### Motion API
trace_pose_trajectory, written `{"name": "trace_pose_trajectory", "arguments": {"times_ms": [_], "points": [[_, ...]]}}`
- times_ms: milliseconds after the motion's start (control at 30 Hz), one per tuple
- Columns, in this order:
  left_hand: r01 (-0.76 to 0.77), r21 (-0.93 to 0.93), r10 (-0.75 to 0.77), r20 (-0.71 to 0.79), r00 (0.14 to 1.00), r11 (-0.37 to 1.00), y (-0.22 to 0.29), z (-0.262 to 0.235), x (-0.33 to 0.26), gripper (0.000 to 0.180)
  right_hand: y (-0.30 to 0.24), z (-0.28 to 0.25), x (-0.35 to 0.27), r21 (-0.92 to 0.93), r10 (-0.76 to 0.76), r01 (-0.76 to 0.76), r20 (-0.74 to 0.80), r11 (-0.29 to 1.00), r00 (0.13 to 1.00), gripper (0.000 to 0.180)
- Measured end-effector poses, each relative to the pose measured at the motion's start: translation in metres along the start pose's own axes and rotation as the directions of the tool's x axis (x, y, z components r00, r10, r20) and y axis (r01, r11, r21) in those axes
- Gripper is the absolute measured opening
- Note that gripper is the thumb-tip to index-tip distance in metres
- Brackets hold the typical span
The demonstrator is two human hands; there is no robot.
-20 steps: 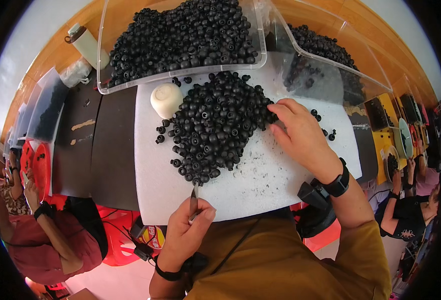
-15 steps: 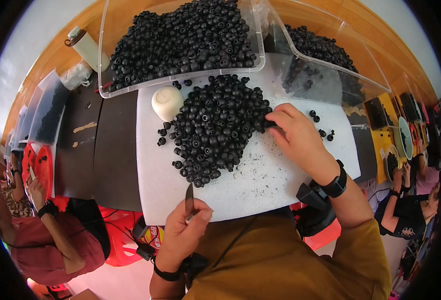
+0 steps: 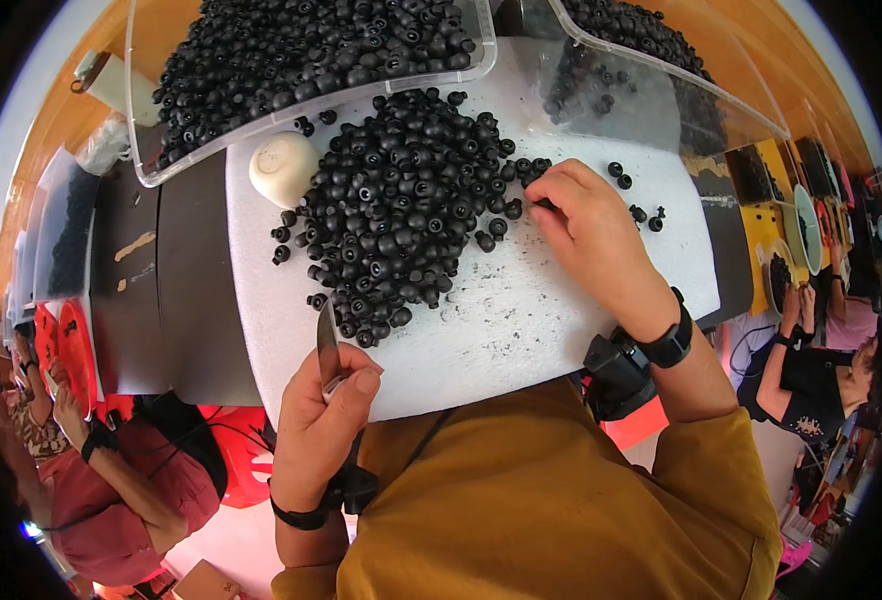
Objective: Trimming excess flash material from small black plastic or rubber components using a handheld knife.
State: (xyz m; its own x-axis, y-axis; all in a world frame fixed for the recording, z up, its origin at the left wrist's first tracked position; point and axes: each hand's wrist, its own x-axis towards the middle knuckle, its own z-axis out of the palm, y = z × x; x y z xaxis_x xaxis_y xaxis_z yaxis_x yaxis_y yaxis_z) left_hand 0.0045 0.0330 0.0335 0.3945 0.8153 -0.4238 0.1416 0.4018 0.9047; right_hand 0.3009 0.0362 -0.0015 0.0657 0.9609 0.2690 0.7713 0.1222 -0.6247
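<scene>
A heap of small black rubber rings (image 3: 401, 215) lies on a white foam board (image 3: 521, 320) in front of me. My left hand (image 3: 331, 420) grips a small knife (image 3: 328, 345) with its blade pointing up at the near edge of the heap. My right hand (image 3: 591, 240) rests on the board at the right side of the heap, its fingertips pinching one black ring from the pile.
A clear plastic bin (image 3: 301, 60) full of black rings stands behind the board, and another clear bin (image 3: 651, 70) at the back right. A white round lump (image 3: 283, 168) sits at the board's left. Other seated people are at the left (image 3: 111, 490) and right (image 3: 811, 350).
My left hand has raised the knife from near the board's front edge toward the heap. My right hand has stayed at the right side of the heap.
</scene>
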Motion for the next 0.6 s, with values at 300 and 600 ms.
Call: {"name": "trace_pose_trajectory", "arguments": {"times_ms": [300, 600], "points": [[-0.079, 0.062, 0.065, 0.2, 0.978, 0.995, 0.015, 0.03, 0.016, 0.009, -0.052, 0.006, -0.039, 0.837, 0.138, -0.433, 0.412, 0.333, 0.901, 0.021], [-0.317, 0.151, 0.276, 0.242, 0.93, 0.936, 0.007, 0.053, 0.026, 0.007, -0.062, 0.02, -0.044, 0.921, 0.07, -0.39, 0.39, -0.013, 0.918, 0.019]]}}
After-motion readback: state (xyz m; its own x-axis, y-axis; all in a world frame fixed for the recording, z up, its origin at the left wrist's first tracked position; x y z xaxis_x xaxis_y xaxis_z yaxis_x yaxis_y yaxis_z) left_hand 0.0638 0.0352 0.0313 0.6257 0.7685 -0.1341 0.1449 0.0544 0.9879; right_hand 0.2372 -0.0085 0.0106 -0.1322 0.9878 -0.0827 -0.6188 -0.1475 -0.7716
